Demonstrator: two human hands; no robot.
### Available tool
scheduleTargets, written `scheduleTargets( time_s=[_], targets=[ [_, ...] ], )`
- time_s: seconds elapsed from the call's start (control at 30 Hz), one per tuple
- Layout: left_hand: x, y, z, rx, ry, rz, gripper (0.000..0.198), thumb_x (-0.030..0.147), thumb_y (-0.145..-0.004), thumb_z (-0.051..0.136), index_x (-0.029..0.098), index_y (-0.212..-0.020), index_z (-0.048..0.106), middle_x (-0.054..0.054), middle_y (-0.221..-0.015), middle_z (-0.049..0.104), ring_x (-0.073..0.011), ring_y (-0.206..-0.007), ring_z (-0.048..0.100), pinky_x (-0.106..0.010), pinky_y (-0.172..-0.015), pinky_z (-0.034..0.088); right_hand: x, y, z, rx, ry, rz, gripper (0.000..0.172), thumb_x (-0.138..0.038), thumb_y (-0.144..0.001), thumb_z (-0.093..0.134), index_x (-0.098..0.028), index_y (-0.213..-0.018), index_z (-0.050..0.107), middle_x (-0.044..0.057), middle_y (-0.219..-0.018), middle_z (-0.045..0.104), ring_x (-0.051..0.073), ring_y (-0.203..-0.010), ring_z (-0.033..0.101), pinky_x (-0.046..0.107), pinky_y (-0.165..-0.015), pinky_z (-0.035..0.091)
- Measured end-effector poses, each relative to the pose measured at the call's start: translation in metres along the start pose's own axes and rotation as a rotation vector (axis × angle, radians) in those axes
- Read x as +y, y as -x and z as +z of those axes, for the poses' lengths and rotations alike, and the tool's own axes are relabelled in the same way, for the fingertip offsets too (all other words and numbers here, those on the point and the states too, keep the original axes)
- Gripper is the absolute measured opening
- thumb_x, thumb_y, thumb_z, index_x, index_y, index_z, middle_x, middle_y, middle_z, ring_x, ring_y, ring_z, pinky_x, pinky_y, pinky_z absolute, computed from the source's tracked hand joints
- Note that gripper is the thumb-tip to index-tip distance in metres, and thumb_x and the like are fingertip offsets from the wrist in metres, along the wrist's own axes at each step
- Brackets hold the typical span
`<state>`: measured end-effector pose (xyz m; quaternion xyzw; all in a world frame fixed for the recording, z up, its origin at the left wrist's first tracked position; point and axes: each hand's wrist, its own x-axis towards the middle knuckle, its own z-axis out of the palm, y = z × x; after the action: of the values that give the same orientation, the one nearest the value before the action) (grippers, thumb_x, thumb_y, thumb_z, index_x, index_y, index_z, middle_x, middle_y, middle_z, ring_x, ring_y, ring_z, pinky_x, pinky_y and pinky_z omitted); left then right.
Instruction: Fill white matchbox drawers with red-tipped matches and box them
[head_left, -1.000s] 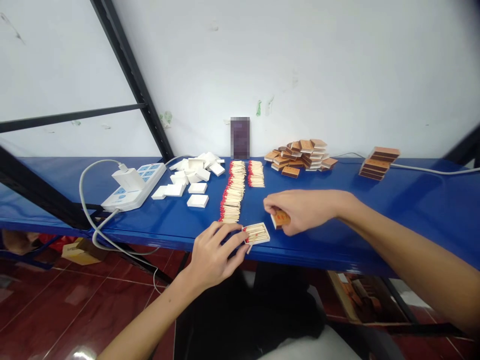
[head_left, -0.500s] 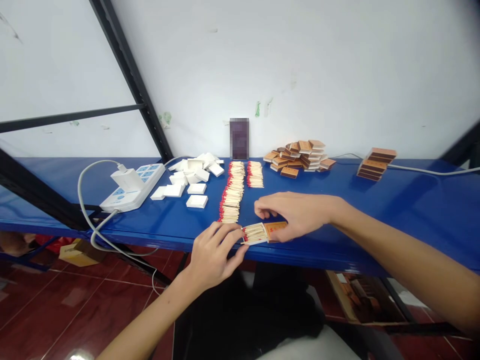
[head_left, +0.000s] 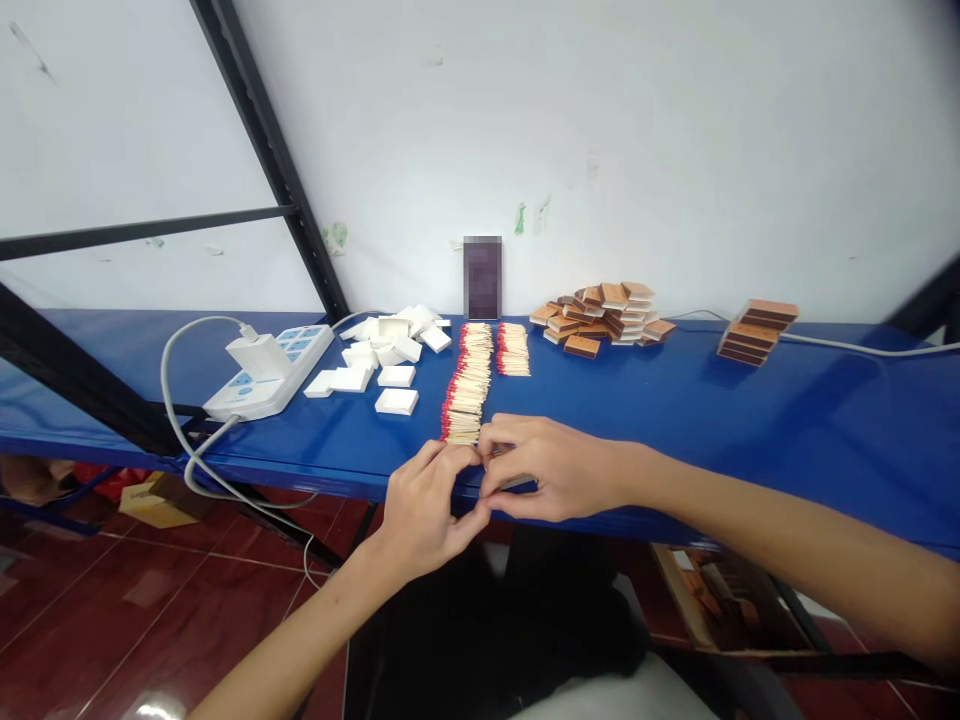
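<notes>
At bottom centre of the frame, left hand [head_left: 427, 505] with thumb and fingers closed on left end of a mostly hidden matchbox [head_left: 520, 484]; right hand [head_left: 551, 465] pinched around its right part. Probably best done level, edges squared, light pressure, to avoid crushing or spilling. Matchbox directly between both hands, touching fingers, by front edge of blue shelf [head_left: 675, 410]. Just beyond, centre: match rows [head_left: 469, 388]. Farther, left of centre: white trays [head_left: 386, 355]; right of centre: brown sleeves [head_left: 613, 300].

Matches [head_left: 469, 385], trays [head_left: 396, 401], sleeves [head_left: 613, 297], power strip [head_left: 298, 360] on blue shelf [head_left: 690, 400]
</notes>
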<state>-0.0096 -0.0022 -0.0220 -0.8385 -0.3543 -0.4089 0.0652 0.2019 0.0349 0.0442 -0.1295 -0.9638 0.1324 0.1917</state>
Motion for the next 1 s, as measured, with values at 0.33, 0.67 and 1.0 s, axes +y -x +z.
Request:
scheduleTargets(
  time_s=[0.33, 0.67, 1.0],
  targets=[
    [0.003, -0.003, -0.001, 0.013, -0.013, 0.012, 0.026, 0.025, -0.086, 0.062, 0.021, -0.109, 0.052, -0.004, -0.095, 0.070, -0.0202, -0.084, 0.063, -0.031, -0.070, 0.052, 0.006, 0.001, -0.012, -0.144, -0.116, 0.111, 0.011, -0.025, -0.090, 0.064, -0.021, -0.090, 0.074, 0.001, -0.084, 0.063, 0.013, -0.079, 0.055, 0.034, -0.083, 0.033],
    [0.004, -0.003, 0.000, 0.021, -0.015, 0.032, 0.029, 0.027, -0.086, 0.067, 0.020, -0.111, 0.052, -0.005, -0.097, 0.071, -0.0214, -0.086, 0.063, -0.033, -0.073, 0.053, 0.003, -0.001, -0.034, 0.153, -0.418, 0.316, 0.014, -0.029, -0.082, 0.072, -0.015, -0.082, 0.075, 0.002, -0.074, 0.067, 0.010, -0.060, 0.051, 0.024, -0.055, 0.040],
    [0.005, -0.006, -0.003, 0.008, -0.023, 0.034, 0.027, 0.028, -0.088, 0.065, 0.021, -0.111, 0.054, -0.005, -0.098, 0.071, -0.0210, -0.086, 0.063, -0.033, -0.074, 0.053, 0.014, 0.004, -0.030, 0.099, -0.631, 0.438, 0.030, -0.044, -0.080, 0.073, -0.015, -0.087, 0.071, 0.000, -0.070, 0.065, 0.006, -0.042, 0.047, 0.021, -0.041, 0.036]
  ],
)
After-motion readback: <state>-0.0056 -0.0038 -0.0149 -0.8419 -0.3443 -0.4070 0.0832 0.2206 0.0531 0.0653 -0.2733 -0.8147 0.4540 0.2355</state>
